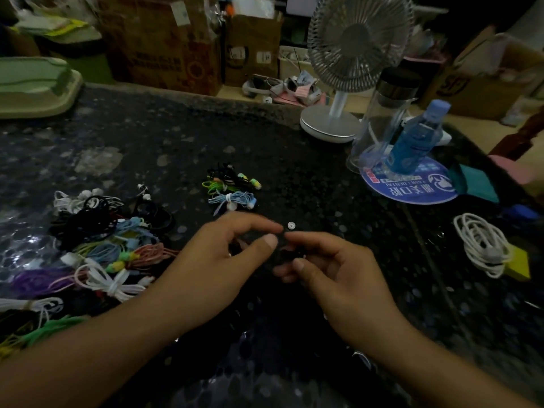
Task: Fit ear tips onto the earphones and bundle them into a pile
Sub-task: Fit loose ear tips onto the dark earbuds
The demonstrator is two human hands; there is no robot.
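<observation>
While a tangled heap of many-coloured bundled earphones lies at the left of the dark speckled stone table, the left hand and right hand pinch a small black earphone between curled fingers. Beyond them lie three finished bundles and one white ear tip.

Cluttered home workspace, dark speckled stone table, brown cardboard boxes stacked behind, white desk fan, blue plastic bottle
</observation>
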